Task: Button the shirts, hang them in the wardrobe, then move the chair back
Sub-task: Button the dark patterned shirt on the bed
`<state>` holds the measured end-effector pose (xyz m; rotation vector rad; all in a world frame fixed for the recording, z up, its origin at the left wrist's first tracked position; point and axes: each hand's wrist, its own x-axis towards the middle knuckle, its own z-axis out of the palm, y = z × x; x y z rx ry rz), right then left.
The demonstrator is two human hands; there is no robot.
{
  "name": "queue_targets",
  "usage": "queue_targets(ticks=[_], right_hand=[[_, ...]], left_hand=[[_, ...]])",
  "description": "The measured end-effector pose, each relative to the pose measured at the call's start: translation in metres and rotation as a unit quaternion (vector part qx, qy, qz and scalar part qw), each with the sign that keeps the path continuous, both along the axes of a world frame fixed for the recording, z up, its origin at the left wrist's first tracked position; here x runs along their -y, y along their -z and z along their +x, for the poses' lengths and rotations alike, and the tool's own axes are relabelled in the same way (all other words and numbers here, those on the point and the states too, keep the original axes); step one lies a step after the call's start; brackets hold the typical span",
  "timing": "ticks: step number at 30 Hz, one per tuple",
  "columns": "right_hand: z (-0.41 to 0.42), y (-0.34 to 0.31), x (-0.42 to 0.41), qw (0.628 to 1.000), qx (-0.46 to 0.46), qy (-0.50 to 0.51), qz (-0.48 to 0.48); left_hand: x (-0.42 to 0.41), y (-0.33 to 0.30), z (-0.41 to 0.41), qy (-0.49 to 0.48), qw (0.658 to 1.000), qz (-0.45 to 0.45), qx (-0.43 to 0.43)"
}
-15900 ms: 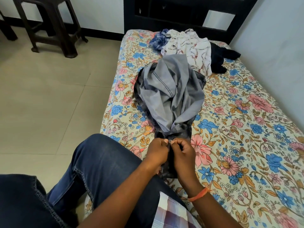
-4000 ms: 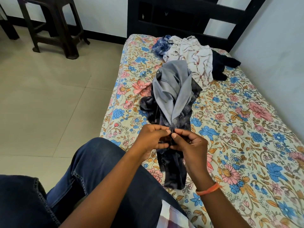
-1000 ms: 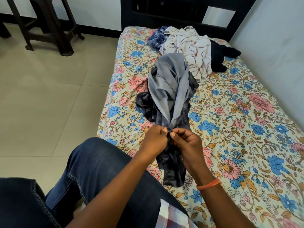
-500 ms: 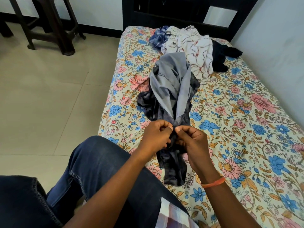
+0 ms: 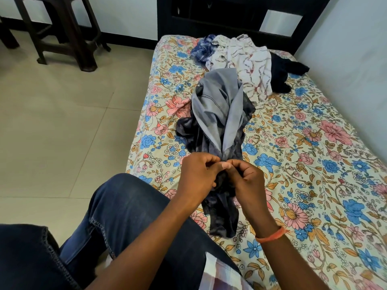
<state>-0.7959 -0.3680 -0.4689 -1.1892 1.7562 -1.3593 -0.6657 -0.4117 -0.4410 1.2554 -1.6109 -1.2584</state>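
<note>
Centrally, a grey shirt (image 5: 217, 114) is being worked on over the floral bedsheet (image 5: 314, 164), its pale inner side turned up and its darker mottled fabric trailing down toward the near edge of the bed. The shirt's front edge is being pinched by the left hand (image 5: 198, 174) and the right hand (image 5: 246, 178), whose curled fingertips are meeting just below the point where the gathered cloth is narrowing; whether a button is being held between them cannot be told, since the fingers are hiding it. An orange thread band (image 5: 270, 237) is being worn on the right wrist. A knee in blue jeans (image 5: 125, 206) is being rested against the bed's near edge, below the left forearm. Farther up the bed, near the dark headboard (image 5: 209, 15), a white patterned shirt (image 5: 247, 59) is lying crumpled between a blue checked shirt (image 5: 204, 48) and a black garment (image 5: 284, 72), touching both. A dark plastic chair (image 5: 62, 30) is standing on the tiled floor (image 5: 52, 122), well apart from the bed.
</note>
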Motion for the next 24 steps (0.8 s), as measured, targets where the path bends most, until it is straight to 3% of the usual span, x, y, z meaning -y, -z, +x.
queue_targets(ticks=[11,17,20,24], right_hand=[[0.008,0.008,0.001,0.999,-0.007,0.047,-0.027],[0.010,0.005,-0.001,0.979,-0.150,0.090,-0.109],[0.009,0.006,-0.001,0.988,-0.095,0.082,-0.088],[0.011,0.005,0.001,0.992,0.097,0.075,-0.024]], left_hand=[[0.005,0.002,0.001,0.016,0.995,0.085,-0.043],[0.004,0.005,-0.003,0.005,0.992,0.108,-0.064],[0.002,0.008,-0.004,0.011,0.995,0.088,-0.044],[0.004,0.012,-0.003,0.012,0.996,0.081,-0.021]])
